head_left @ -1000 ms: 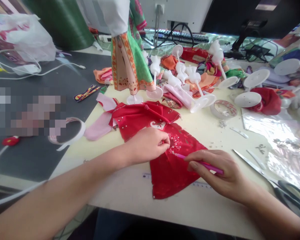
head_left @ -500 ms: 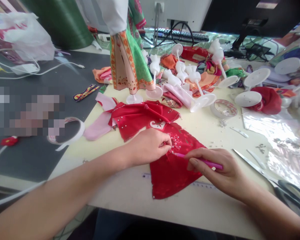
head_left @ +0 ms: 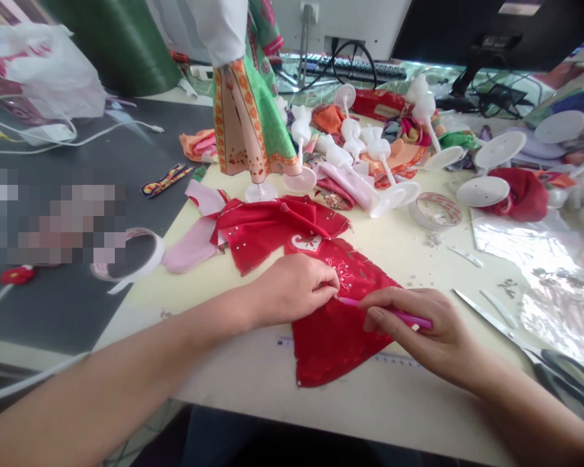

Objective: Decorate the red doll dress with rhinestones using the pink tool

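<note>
A small red garment (head_left: 338, 344) with white embroidered motifs lies on the pale work surface in front of me. On its middle rests my left hand (head_left: 304, 285), thumb and forefinger pinched together; whatever they hold is too small to make out. My right hand (head_left: 418, 324) grips a slim pink pen-like tool (head_left: 416, 320). Its pale tip touches or nearly touches the cloth right beside my left fingertips. Under the garment's lower part runs a clear ruler (head_left: 394, 360), partly covered.
Scissors (head_left: 511, 334) lie open at the right, beside crinkled clear plastic (head_left: 555, 298). Tape rolls (head_left: 437, 211) sit on both sides. Small white mannequins (head_left: 377, 146) and cloth scraps crowd the back, and a dressed mannequin (head_left: 253, 130) stands upright there. Loose beads (head_left: 421, 280) are scattered nearby.
My left fingertips have shifted slightly right, closer to the pink tool's tip. The right hand and the garment look nearly unmoved.
</note>
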{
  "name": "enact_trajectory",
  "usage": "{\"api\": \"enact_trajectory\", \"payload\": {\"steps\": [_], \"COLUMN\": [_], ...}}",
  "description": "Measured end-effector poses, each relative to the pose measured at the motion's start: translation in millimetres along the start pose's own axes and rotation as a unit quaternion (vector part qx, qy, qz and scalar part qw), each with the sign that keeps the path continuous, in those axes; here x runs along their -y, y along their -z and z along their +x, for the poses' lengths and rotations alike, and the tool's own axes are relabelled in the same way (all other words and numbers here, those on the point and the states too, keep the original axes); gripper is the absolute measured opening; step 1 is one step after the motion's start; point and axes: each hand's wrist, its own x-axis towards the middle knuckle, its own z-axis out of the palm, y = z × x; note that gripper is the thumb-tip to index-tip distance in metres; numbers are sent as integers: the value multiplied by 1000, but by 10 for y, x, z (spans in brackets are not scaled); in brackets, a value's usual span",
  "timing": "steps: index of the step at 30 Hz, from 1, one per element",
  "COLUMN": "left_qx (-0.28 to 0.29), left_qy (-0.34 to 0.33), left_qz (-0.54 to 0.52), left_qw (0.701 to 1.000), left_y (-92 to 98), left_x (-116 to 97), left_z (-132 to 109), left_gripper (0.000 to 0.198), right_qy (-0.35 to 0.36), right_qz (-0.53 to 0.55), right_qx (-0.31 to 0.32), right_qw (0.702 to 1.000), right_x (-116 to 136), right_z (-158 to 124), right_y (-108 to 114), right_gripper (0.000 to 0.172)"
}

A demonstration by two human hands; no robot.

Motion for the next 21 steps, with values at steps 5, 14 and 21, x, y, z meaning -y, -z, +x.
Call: {"api": "enact_trajectory", "payload": {"steps": [5,14,21], "left_qx": [2,11,9], "left_qy": [-7,-12,-11], "left_qz": [0,7,14], "left_qw": [1000,1000,1000], "left_y": [-11,-32,-38], "left_x": [3,20,22], "left_z": [2,7,18], "left_gripper": [22,23,22], "right_qy": [5,12,10], "right_qz": [0,-1,-5], "right_qx": [-3,-2,-2], "right_qw": [1000,1000,1000], "right_x": [6,10,21], "right_z": [5,7,12], "right_y": [-1,-3,1], "right_gripper": [13,13,14]}}
